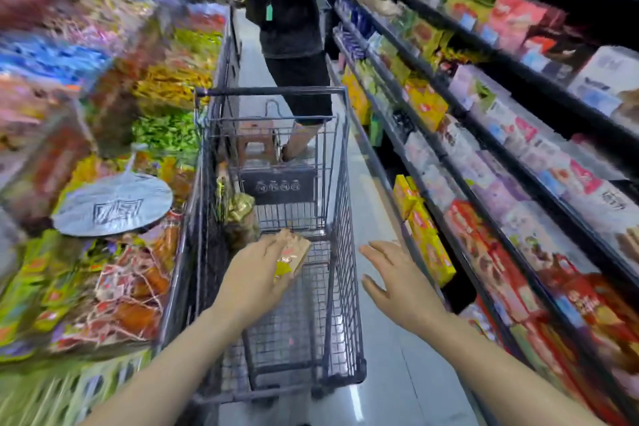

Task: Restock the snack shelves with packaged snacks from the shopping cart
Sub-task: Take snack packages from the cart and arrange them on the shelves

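2 bare hands reached forward over a dark wire shopping cart [340,252] that stood in a narrow shop aisle. At the cart's near end, the left hand [254,275] held a small tan snack packet [294,254] with red and yellow print, its fingers curled round the packet's left edge. Beside the cart's right rim, the right hand [394,282] hung over the grey floor [377,211], fingers straight and spread, touching nothing. More packaged snacks [238,214], gold and brown, lay against the cart's left wall farther in. Along the right ran dark snack shelves [511,245] stacked with boxes in yellow, red, pink and green. On the left, open bins [114,287] were heaped with small wrapped sweets, much of it blurred, and a round silver disc [112,206] lay on top of the heap. Beyond the cart's far end stood another person in dark clothes [290,10], one hand [385,3] reaching to an upper shelf on the right. A small stool [256,140] showed through the cart's far wires.
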### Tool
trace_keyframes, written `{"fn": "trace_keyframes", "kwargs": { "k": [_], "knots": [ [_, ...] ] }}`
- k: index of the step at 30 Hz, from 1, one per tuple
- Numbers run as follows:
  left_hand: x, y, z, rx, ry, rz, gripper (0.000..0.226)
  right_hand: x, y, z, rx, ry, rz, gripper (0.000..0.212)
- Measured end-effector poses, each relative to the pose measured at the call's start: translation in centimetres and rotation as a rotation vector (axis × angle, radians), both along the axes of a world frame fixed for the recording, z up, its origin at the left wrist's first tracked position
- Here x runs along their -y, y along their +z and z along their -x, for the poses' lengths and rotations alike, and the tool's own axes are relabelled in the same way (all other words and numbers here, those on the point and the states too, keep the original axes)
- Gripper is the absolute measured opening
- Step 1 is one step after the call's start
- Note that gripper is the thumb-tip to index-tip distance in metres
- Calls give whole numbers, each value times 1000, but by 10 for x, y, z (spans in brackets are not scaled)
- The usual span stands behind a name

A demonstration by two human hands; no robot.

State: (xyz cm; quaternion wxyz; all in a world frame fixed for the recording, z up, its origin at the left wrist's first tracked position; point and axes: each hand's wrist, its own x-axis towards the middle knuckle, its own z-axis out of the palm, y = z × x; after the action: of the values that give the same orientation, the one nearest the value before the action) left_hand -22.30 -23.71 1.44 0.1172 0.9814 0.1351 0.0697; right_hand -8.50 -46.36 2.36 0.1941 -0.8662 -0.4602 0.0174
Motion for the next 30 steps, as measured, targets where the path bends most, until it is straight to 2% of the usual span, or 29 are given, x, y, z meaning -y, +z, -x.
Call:
{"fn": "trace_keyframes", "kwargs": {
  "k": [4, 8, 17, 30],
  "knots": [
    [-26, -13, 8, -26, 105, 76, 61, -39, -20, -6, -74, 42, 78, 49],
    [-50, -26, 4, -10, 140, 58, 57, -71, -37, -23, -136, 114, 175, 51],
    [-83, -63, -21, -199, 363, 195, 66, -134, -73, -75, -274, 124, 283, 51],
    [-166, -150, -82, -454, 340, 351, 66, -191, -157, -108, -481, -126, 431, 54]
  ]
}}
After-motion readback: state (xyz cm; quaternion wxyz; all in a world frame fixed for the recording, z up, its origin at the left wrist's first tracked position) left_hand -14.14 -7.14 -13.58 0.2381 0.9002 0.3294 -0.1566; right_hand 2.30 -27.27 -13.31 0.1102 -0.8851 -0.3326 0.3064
